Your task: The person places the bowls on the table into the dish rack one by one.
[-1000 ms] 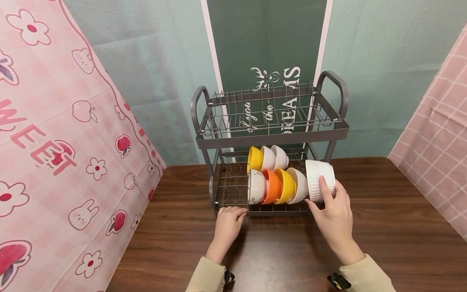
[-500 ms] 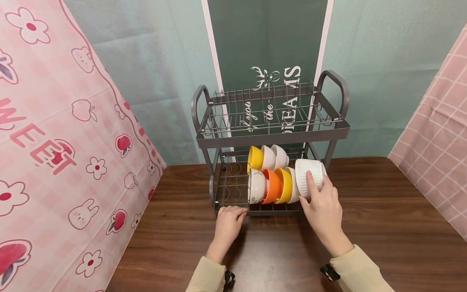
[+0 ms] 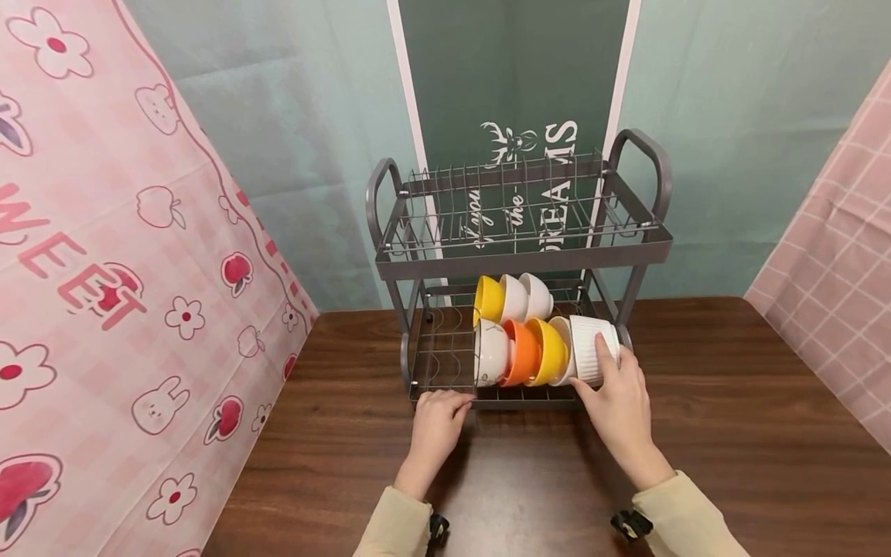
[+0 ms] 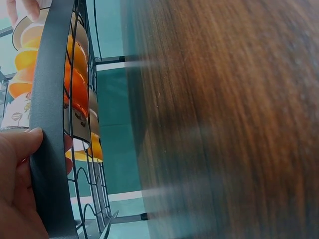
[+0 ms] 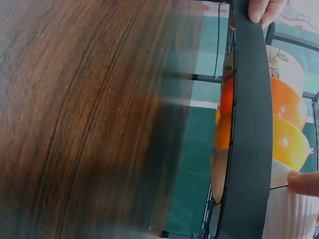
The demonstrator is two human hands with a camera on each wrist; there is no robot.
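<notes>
My right hand (image 3: 618,406) grips a white ribbed bowl (image 3: 592,348) at the right end of the front row on the rack's lower tier. The bowl lies on its side, right against a plain white bowl (image 3: 562,340). Left of that stand a yellow bowl (image 3: 552,354), an orange bowl (image 3: 522,354) and a white patterned bowl (image 3: 491,356), all tipped on edge. My left hand (image 3: 437,425) pinches the front rail (image 4: 52,119) of the lower tier, thumb on the near side and fingertips showing through behind it in the left wrist view.
Behind the front row sit another yellow bowl (image 3: 489,300) and two white bowls (image 3: 525,298). The upper tier (image 3: 522,259) of the grey dish rack overhangs them. The rack stands on a dark wooden table (image 3: 334,464), with a pink curtain (image 3: 139,309) to the left.
My right hand has brought the white ribbed bowl leftward and then down into the end of the front row. The left hand has stayed on the rail.
</notes>
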